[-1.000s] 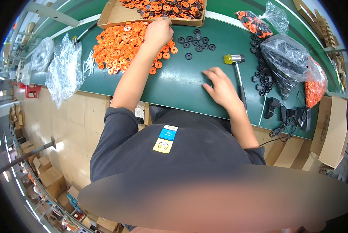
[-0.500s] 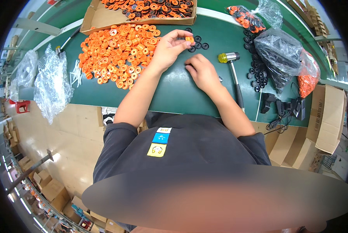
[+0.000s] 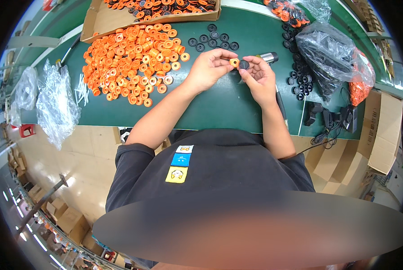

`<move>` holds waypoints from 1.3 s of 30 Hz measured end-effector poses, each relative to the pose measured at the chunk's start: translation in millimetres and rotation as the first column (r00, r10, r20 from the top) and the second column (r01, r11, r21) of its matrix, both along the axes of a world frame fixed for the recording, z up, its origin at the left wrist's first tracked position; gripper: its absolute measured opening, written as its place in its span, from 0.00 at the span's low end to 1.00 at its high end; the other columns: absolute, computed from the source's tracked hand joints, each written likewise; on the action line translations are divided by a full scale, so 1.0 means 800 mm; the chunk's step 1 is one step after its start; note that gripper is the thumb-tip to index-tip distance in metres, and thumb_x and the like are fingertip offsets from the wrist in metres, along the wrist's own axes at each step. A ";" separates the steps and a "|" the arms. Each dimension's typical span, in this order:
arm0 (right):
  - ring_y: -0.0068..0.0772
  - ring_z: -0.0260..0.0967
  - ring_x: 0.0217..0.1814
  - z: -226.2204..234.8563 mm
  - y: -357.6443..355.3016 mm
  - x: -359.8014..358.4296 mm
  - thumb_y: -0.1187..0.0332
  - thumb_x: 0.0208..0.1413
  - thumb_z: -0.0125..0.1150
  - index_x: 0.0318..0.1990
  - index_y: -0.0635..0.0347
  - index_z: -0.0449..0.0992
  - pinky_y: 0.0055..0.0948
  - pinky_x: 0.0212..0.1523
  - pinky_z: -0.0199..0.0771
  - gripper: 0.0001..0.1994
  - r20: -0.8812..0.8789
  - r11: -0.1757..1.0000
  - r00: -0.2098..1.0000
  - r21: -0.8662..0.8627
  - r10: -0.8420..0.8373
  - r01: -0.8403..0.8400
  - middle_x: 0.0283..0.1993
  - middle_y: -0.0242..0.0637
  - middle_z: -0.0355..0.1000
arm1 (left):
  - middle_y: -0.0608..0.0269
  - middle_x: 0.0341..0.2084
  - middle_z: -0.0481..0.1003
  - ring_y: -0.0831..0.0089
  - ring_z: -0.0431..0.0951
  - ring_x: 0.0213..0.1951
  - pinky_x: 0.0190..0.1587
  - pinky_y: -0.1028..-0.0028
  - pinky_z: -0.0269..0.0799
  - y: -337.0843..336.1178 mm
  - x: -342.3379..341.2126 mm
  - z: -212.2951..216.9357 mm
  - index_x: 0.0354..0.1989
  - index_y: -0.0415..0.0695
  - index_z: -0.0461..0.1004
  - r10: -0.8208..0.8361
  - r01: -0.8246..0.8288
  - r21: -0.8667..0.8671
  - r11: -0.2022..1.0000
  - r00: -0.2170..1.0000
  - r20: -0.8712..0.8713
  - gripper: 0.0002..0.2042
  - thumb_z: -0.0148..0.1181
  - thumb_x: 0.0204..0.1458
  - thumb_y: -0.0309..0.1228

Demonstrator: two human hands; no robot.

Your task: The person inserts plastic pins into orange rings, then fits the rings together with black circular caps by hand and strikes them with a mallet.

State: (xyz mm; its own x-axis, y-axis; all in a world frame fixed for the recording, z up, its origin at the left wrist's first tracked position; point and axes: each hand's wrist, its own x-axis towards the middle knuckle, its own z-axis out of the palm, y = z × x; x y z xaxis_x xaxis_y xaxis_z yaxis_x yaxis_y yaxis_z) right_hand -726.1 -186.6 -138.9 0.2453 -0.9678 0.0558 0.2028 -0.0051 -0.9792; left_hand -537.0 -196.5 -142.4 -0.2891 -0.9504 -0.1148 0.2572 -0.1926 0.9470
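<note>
Between the thumb and fingers of my left hand [image 3: 211,69] is a small orange ring-shaped part [image 3: 234,62]. My right hand [image 3: 261,81] pinches a round black cap [image 3: 243,65] close beside it; whether the two parts touch I cannot tell. Beyond my hands several black caps [image 3: 224,37] lie loosely grouped on the green table [image 3: 188,108]. A wide heap of orange ring parts [image 3: 129,63] spreads to the left of my left hand. Just behind my right hand lies a mallet [image 3: 270,57], its head and handle partly hidden by that hand.
A cardboard tray [image 3: 152,19] of orange and black parts stands at the back. Clear plastic bags [image 3: 323,54] and loose black caps [image 3: 300,83] line the right side. Black adapters with cables [image 3: 332,118] lie at the front right. Crumpled plastic [image 3: 57,99] hangs over the left edge.
My left hand has moved right and nearer with the orange part. My right hand has risen from the table and now holds a black cap beside it. The view has shifted slightly.
</note>
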 end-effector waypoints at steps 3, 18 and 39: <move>0.15 0.70 0.37 -0.010 0.000 0.004 0.80 0.54 0.66 0.52 0.65 0.73 0.16 0.36 0.69 0.17 -0.108 0.997 0.993 -0.067 -0.049 0.042 0.41 0.30 0.73 | 0.58 0.42 0.78 0.76 0.80 0.45 0.51 0.77 0.75 0.000 0.001 -0.001 0.51 0.33 0.73 0.013 -0.013 -0.003 1.000 0.999 -0.029 0.14 0.58 0.56 0.17; 0.19 0.70 0.35 -0.002 -0.005 0.005 0.81 0.47 0.70 0.46 0.66 0.78 0.17 0.33 0.72 0.16 -0.270 0.939 0.945 -0.331 -0.184 0.089 0.43 0.36 0.72 | 0.56 0.45 0.79 0.75 0.79 0.48 0.52 0.77 0.74 0.006 0.003 0.008 0.55 0.32 0.73 -0.032 0.032 0.017 0.999 0.999 -0.004 0.16 0.57 0.57 0.18; 0.31 0.74 0.38 0.005 -0.001 0.010 0.79 0.44 0.73 0.48 0.63 0.80 0.25 0.38 0.77 0.20 -0.432 0.861 0.858 -0.508 -0.277 0.022 0.41 0.39 0.74 | 0.54 0.45 0.79 0.74 0.80 0.46 0.52 0.76 0.75 0.005 0.004 -0.001 0.55 0.30 0.72 -0.051 0.054 -0.021 0.998 0.994 0.097 0.17 0.52 0.57 0.16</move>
